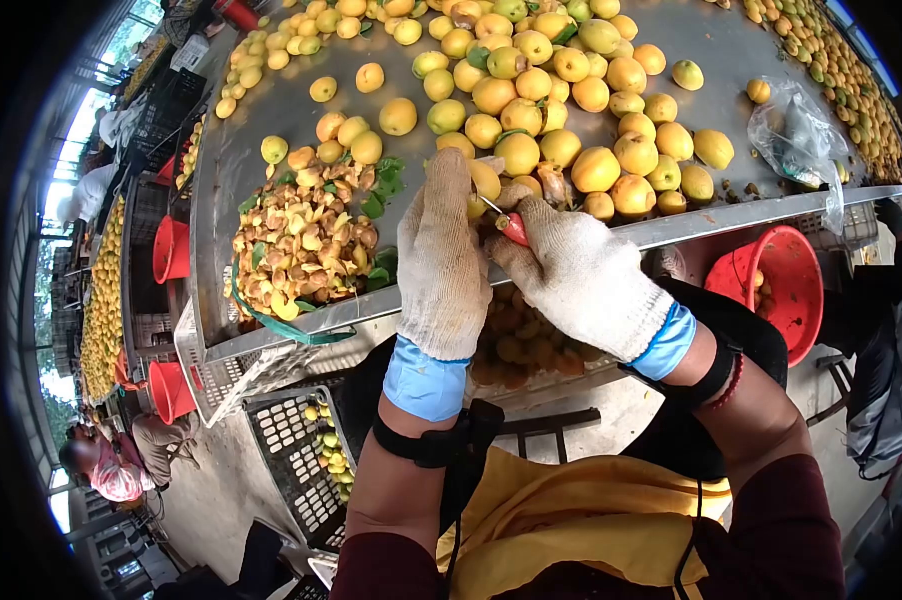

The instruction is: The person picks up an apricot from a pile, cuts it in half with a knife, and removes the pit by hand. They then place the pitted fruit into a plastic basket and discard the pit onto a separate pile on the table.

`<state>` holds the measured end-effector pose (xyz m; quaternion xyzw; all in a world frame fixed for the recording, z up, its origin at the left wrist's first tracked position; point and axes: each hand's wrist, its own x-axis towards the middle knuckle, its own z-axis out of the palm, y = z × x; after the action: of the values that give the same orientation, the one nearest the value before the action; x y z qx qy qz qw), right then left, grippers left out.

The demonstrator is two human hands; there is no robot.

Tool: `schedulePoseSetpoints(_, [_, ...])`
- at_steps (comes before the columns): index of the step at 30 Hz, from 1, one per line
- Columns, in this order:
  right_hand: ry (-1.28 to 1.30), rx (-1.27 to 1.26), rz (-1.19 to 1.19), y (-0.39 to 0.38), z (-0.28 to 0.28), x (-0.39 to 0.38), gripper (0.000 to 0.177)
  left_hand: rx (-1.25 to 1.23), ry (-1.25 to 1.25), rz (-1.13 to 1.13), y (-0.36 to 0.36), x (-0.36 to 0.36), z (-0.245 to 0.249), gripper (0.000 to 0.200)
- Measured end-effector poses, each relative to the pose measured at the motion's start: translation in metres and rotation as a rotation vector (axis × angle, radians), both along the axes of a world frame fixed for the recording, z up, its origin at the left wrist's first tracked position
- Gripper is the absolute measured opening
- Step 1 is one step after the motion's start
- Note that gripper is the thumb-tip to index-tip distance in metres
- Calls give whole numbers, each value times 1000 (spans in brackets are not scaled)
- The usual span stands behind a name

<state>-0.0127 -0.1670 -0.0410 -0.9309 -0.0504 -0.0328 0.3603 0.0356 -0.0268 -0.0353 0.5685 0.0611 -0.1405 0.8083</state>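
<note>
My left hand (435,255), in a white knit glove, is closed around a yellow apricot (484,179) at the table's near edge. My right hand (589,268), gloved the same way, grips a small paring knife (512,228) by its red handle. The short blade points toward the fruit in my left hand; whether it touches cannot be told. Just beyond both hands, a heap of whole apricots (596,170) spreads over the metal table (271,95). Left of my left hand lies a pile of cut apricot scraps (306,240) with green leaves.
A clear plastic bag (796,135) lies on the table's right. Below the edge stand a red bucket (776,290) at right and a black crate (293,460) with fruit at lower left. A green strap (281,328) hangs over the edge. Another person (121,460) sits far left.
</note>
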Motion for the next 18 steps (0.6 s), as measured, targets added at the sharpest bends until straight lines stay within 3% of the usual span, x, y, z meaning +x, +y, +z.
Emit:
schedulePoseSetpoints(1, [-2, -3, -3, -2, 2, 0, 31, 25, -34, 0, -1, 1, 1, 44])
schedulePoseSetpoints(2, [56, 182, 15, -4, 6, 0, 31, 20, -35, 0, -2, 2, -3, 44])
schedulePoseSetpoints(3, [115, 367, 34, -6, 10, -1, 32, 215, -314, 3, -2, 2, -11, 44])
schedulePoseSetpoints(4, [116, 366, 35, -7, 17, 1, 32, 412, -594, 7, -2, 3, -17, 44])
schedulePoseSetpoints(5, [379, 553, -15, -9, 24, 4, 32, 413, -593, 8, 2, 1, -21, 44])
schedulePoseSetpoints(6, [644, 737, -66, -9, 28, 6, 32, 565, -611, 27, 8, -1, -23, 43])
schedulePoseSetpoints(7, [644, 738, -65, -8, 27, 6, 32, 717, -627, 46, 12, -3, -24, 42])
schedulePoseSetpoints(8, [612, 816, -45, -6, 25, 7, 31, 717, -629, 48, 10, 0, -24, 42])
schedulePoseSetpoints(10, [558, 876, -26, -5, 25, 7, 30, -410, -90, 8, 5, 7, -24, 43])
schedulePoseSetpoints(13, [661, 737, 20, -9, 26, 14, 29, -390, -40, -87, 11, 11, -19, 46])
schedulePoseSetpoints(14, [715, 738, 91, -13, 26, 16, 30, -494, 99, -89, 13, 16, -23, 49])
schedulePoseSetpoints(18, [667, 888, 148, -25, 13, 17, 33, -407, -32, -98, 13, 12, -19, 50])
